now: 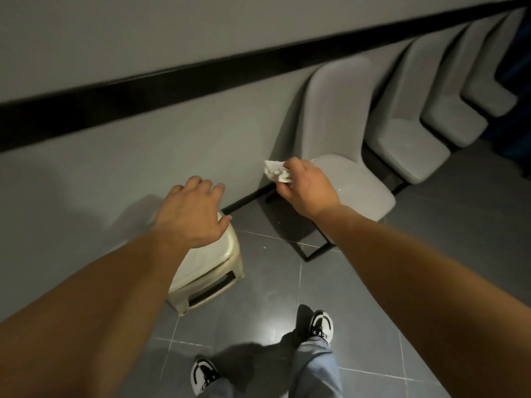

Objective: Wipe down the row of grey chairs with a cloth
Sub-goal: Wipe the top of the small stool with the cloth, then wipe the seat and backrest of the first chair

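A row of several grey padded chairs stands against the wall, running from the middle to the upper right. The nearest chair (339, 122) is just beyond my right hand (309, 189). That hand pinches a crumpled white cloth (275, 170) in the air, left of the nearest chair's seat and clear of it. The second chair (408, 139) sits right of the first. My left hand (191, 212) hovers with fingers spread and relaxed over a cream plastic stool (214, 268) and holds nothing.
The grey wall (143, 53) with a black horizontal band runs behind the chairs. Black metal chair legs (316, 251) reach out onto the grey tiled floor. My two feet in black-and-white shoes (321, 326) stand on the tiles below.
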### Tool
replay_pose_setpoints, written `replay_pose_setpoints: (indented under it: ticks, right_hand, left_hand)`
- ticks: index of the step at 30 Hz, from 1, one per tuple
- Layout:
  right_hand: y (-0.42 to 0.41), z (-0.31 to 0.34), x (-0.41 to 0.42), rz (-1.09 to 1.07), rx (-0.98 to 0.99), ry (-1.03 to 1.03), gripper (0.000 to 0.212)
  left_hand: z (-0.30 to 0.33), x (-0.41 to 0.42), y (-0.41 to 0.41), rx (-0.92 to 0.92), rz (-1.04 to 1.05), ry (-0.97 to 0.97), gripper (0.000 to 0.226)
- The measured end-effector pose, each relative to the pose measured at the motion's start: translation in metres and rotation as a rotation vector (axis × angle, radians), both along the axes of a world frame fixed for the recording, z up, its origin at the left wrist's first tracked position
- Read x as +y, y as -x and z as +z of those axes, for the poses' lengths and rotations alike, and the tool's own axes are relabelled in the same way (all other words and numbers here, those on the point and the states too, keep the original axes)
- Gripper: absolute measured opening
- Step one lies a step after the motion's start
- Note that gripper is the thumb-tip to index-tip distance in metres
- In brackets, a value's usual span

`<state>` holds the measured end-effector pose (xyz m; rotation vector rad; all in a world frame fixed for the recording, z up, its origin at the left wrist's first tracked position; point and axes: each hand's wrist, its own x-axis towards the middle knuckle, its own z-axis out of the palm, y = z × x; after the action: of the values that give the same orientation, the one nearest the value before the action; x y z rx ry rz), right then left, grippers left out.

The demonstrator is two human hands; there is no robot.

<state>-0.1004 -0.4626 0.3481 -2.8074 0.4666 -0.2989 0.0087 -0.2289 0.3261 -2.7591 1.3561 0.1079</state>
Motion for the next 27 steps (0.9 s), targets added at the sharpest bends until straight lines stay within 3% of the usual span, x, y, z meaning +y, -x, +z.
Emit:
replay_pose_setpoints:
  ticks: [8, 16, 27]
  right_hand:
    - [0.059, 0.025, -0.076, -0.112, -0.011, -0.008, 0.027]
    - [0.077, 0.018, -0.176, -0.151, 0.009, -0.069, 0.023]
    - [0.086, -0.005, -0.37, 0.013, 0.077, -0.061, 0.018]
  left_hand:
    - [0.04, -0.087, 0.032, -0.048, -0.13, 0.019, 0.071]
    - [0.058, -0.174, 0.045, -0.066, -0.124, -0.024, 0.072]
    - [0.058, -0.371, 0.097, -0.012, -0.036, -0.003, 0.074]
